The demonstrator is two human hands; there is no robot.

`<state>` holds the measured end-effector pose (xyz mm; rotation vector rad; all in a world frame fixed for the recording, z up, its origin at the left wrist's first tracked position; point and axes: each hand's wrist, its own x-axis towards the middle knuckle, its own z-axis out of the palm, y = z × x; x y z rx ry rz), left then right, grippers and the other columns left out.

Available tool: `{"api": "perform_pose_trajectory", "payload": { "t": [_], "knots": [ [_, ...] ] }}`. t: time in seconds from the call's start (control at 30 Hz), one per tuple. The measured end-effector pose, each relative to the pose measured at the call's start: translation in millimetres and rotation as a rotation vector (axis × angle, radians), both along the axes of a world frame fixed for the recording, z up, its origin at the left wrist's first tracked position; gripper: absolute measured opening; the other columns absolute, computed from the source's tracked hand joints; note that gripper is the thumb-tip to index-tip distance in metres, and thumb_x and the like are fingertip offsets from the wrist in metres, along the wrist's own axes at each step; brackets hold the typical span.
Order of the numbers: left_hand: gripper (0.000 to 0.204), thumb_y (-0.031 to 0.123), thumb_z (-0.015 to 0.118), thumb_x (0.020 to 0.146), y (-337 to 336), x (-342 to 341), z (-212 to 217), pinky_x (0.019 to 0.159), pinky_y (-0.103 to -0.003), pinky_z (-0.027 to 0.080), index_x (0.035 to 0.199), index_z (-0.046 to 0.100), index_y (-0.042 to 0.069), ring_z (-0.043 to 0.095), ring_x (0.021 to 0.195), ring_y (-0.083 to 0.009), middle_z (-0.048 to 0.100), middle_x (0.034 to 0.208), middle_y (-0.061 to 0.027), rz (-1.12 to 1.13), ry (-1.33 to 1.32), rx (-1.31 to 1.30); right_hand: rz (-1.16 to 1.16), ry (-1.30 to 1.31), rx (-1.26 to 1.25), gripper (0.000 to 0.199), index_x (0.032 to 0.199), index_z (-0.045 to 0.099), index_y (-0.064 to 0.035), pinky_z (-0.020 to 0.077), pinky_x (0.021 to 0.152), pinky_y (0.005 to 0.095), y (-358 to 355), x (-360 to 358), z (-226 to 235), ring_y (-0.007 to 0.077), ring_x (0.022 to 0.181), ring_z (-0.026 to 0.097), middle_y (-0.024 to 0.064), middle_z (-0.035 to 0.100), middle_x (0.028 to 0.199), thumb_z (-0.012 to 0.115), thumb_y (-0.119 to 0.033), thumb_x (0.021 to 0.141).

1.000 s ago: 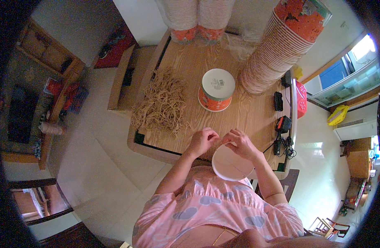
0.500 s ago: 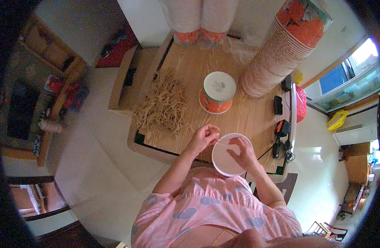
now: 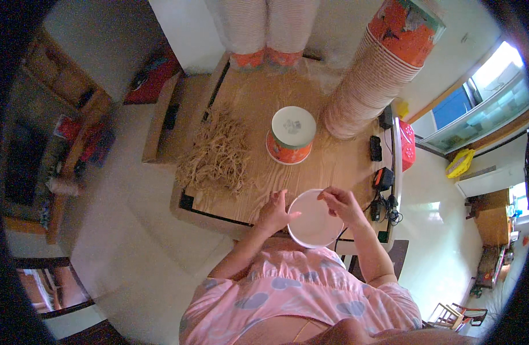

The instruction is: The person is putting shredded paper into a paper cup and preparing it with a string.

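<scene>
A white round paper tub (image 3: pixel 313 221) faces up with its open mouth, between the table's near edge and my body. Beside its left rim is my left hand (image 3: pixel 273 213), thumb stretched toward the rim and apart from the raised fingers. My right hand (image 3: pixel 341 207) is over the tub's upper right rim, fingers bent and pinched together; what they hold, if anything, is too small to make out. Farther back, an orange and green paper tub (image 3: pixel 293 127) stands upside down on the table. A tangled heap of dry brown strands (image 3: pixel 218 152) lies to its left.
A tall leaning stack of paper tubs (image 3: pixel 376 72) stands at the back right. Two wrapped stacks (image 3: pixel 247 34) stand at the far edge. Black adapters and cables (image 3: pixel 383 195) lie along the table's right side. An open cardboard box (image 3: pixel 175 121) adjoins its left side.
My left hand has moved a little down, and its fingers have spread from a pinch. My right hand has drawn back from inside the tub toward its upper right rim. The view has shifted slightly.
</scene>
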<state>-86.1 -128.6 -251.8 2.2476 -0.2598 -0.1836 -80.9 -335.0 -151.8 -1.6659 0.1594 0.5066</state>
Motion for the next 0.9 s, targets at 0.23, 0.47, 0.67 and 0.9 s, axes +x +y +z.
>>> {"api": "perform_pose_trajectory", "payload": {
  "t": [0.23,0.47,0.67,0.9],
  "knots": [
    [0.024,0.009,0.054,0.074,5,6,12,0.068,-0.045,0.047,0.097,0.057,0.003,0.059,0.074,-0.0369,0.059,0.076,-0.0229,0.021,0.030,0.067,-0.287,0.009,0.126,0.023,0.086,0.060,-0.0014,0.0314,0.040,0.0198,-40,20,-22,0.0045,0.046,0.039,-0.0056,0.044,0.056,0.056,-0.024,0.086],
    [0.034,0.006,0.052,0.078,9,14,42,0.064,-0.041,0.048,0.112,0.054,0.007,0.060,0.075,-0.0328,0.060,0.089,-0.0178,-0.039,-0.193,-0.033,-0.189,-0.010,0.048,0.021,0.085,0.062,-0.0014,0.0343,0.041,0.0189,-46,19,-14,0.0044,0.045,0.043,-0.0047,0.047,0.056,0.056,-0.022,0.086],
    [0.034,0.005,0.052,0.079,11,19,60,0.065,-0.039,0.049,0.113,0.055,0.010,0.060,0.077,-0.0314,0.061,0.092,-0.0151,-0.058,-0.190,-0.128,-0.151,-0.092,-0.015,0.019,0.082,0.060,-0.0034,0.0400,0.043,0.0188,-52,22,-7,0.0048,0.049,0.047,-0.0029,0.052,0.062,0.055,-0.021,0.086],
    [0.038,0.004,0.053,0.077,13,27,64,0.068,-0.037,0.049,0.115,0.054,0.011,0.059,0.081,-0.0290,0.061,0.094,-0.0129,-0.125,-0.386,-0.245,-0.054,-0.284,-0.119,0.017,0.096,0.058,-0.0034,0.0416,0.048,0.0220,-54,30,13,0.0059,0.059,0.051,-0.0020,0.058,0.075,0.060,-0.007,0.079]
  ]
}}
